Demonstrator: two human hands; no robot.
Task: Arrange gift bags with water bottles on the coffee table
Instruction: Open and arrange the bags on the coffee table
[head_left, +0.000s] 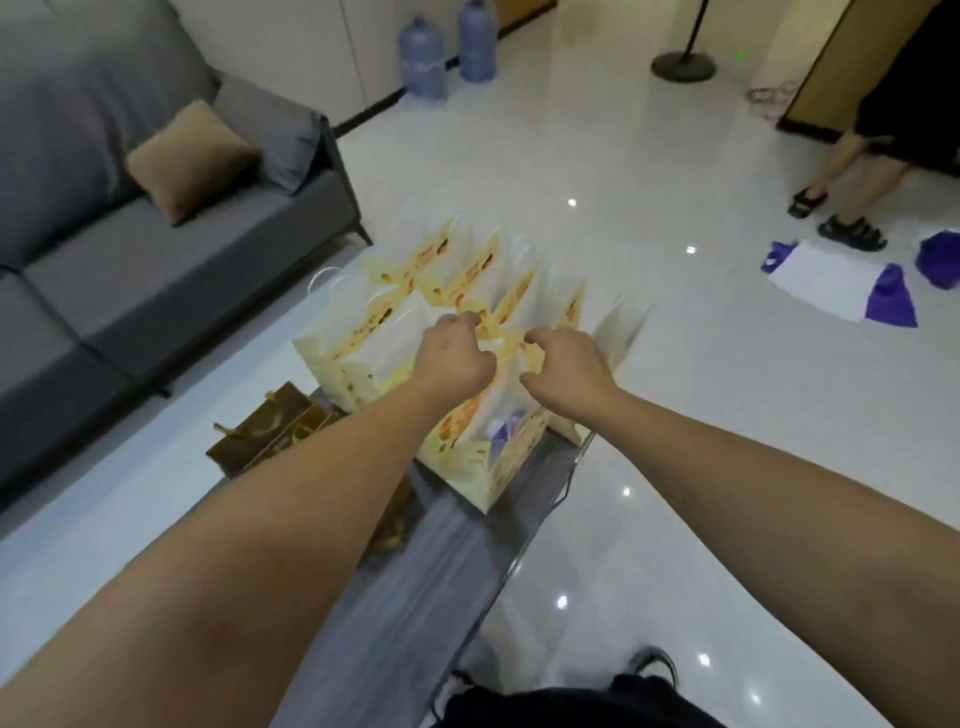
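Reaching out over the cluster of pale yellow paper gift bags (363, 358) with printed fruit pictures, we see them standing upright in rows at the far end of the grey glossy table (415, 571). Our left hand (457, 358) has its fingers curled around white handles at the top of one bag; our right hand (566, 364) is curled at the rim of the neighbouring bag, though we cannot tell its hold. Brown paper bags (265, 431) stand just left of the table.

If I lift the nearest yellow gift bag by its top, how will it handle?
The nearest yellow gift bag looks like thin paper, so it probably flexes. A purple-and-white item shows inside, likely weighting its base. It stands tall and narrow near the coffee table edge, so it might tip.
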